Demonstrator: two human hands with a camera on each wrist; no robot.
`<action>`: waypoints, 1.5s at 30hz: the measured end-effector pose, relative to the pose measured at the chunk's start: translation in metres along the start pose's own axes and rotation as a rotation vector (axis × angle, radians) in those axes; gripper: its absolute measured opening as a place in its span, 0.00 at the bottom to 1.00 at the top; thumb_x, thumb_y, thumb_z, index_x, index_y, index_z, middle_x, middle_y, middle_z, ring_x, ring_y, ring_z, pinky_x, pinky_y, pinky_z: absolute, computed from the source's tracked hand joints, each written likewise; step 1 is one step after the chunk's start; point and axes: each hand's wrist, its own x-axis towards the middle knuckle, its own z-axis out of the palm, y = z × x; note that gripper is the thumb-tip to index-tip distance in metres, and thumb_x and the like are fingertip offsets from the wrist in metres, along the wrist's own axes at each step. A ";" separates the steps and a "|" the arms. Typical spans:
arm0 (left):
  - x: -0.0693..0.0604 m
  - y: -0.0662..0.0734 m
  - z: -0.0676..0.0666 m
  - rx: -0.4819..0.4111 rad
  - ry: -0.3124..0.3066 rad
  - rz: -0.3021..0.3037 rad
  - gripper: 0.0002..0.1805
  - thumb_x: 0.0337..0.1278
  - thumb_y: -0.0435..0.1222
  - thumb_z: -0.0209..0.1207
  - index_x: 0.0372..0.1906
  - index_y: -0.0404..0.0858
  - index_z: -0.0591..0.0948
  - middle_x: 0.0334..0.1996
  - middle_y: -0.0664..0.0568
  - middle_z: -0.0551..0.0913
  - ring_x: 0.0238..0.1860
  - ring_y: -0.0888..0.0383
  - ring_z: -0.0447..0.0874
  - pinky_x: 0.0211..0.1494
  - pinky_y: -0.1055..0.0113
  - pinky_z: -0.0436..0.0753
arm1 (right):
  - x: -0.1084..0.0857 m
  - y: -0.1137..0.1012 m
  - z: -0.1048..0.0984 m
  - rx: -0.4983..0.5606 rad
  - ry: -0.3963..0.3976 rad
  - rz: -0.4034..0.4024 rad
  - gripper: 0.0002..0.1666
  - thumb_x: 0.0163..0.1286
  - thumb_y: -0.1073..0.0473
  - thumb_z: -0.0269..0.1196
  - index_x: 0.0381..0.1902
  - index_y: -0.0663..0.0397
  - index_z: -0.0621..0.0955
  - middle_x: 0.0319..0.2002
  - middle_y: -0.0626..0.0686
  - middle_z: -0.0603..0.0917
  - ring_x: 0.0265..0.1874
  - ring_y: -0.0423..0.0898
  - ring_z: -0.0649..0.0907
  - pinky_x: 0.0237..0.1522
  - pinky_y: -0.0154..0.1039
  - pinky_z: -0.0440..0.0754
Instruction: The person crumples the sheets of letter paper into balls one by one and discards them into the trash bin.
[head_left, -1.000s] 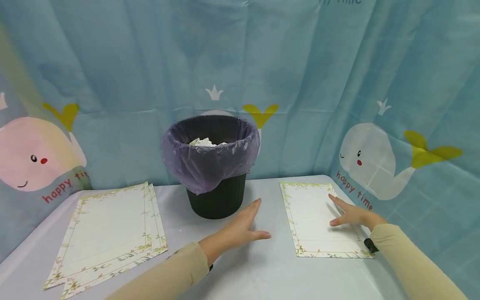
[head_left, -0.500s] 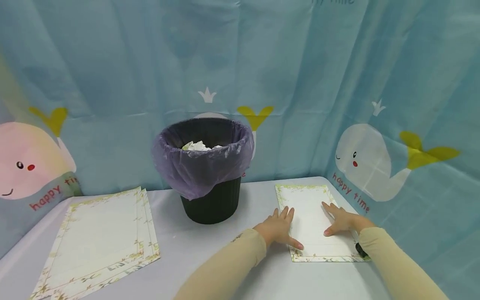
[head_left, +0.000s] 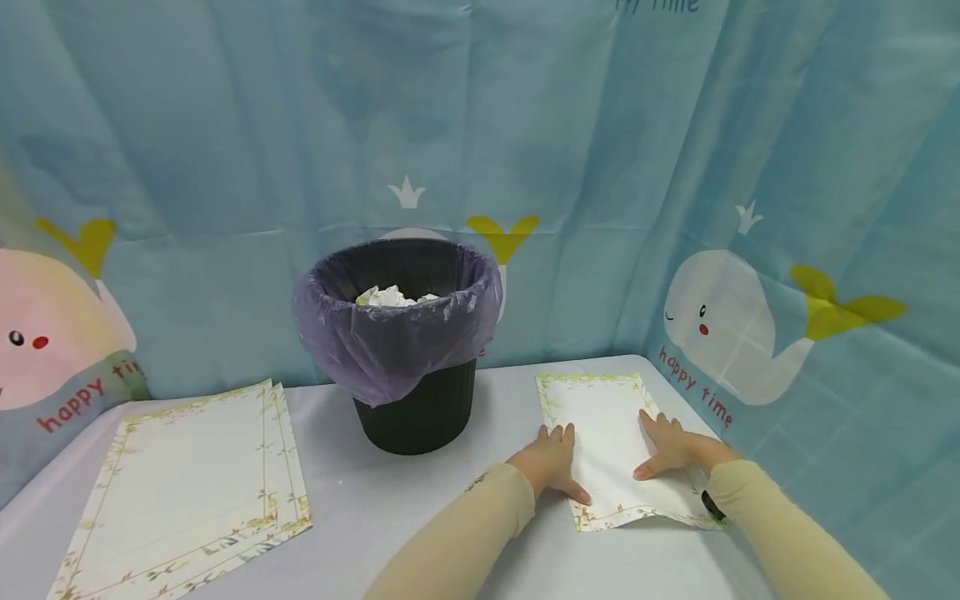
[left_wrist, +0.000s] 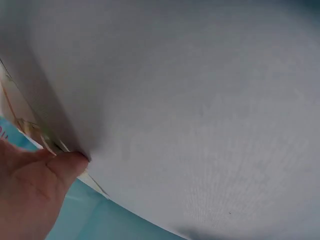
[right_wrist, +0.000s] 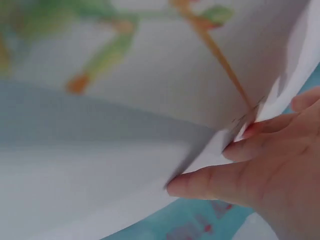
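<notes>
well, paper (head_left: 606, 454) between both hands' (head_left: 550, 463) (head_left: 671, 448) fingers (head_left: 649, 426)

Lined bin (head_left: 416, 412) is standing at the table's back, barring passage leftward and away from left hand (head_left: 549, 463); bare table (head_left: 360, 517) is running in front of it, toward stacked sheets (head_left: 180, 483). Curtain (head_left: 532, 125) is walling off back and right, beyond right hand (head_left: 667, 446). Sheet (head_left: 600, 425) is bowing up at its near edge, possibly leaving a slim gap; wrist views too close to confirm.

Tabletop booth (head_left: 360, 517), whale-print curtain (head_left: 555, 125)
</notes>
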 end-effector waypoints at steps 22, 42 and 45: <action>-0.033 -0.009 -0.007 0.175 0.216 -0.108 0.52 0.40 0.73 0.59 0.61 0.37 0.75 0.53 0.48 0.78 0.55 0.49 0.76 0.59 0.50 0.71 | -0.040 -0.065 0.029 0.048 0.103 -0.514 0.37 0.64 0.80 0.50 0.71 0.60 0.63 0.59 0.66 0.76 0.54 0.60 0.79 0.50 0.51 0.78; -0.129 -0.062 -0.042 -0.165 0.353 0.173 0.56 0.45 0.62 0.68 0.74 0.38 0.58 0.73 0.41 0.56 0.71 0.39 0.55 0.63 0.36 0.63 | -0.046 -0.116 0.013 0.199 0.678 -1.203 0.40 0.41 0.93 0.43 0.40 0.56 0.85 0.56 0.48 0.81 0.57 0.39 0.78 0.48 0.25 0.76; -0.137 -0.068 -0.038 -0.386 0.373 0.142 0.63 0.41 0.59 0.72 0.76 0.37 0.51 0.76 0.38 0.46 0.73 0.36 0.46 0.61 0.29 0.58 | -0.051 -0.136 0.014 0.391 0.652 -1.175 0.36 0.44 0.92 0.42 0.34 0.57 0.85 0.54 0.46 0.83 0.56 0.38 0.79 0.43 0.27 0.78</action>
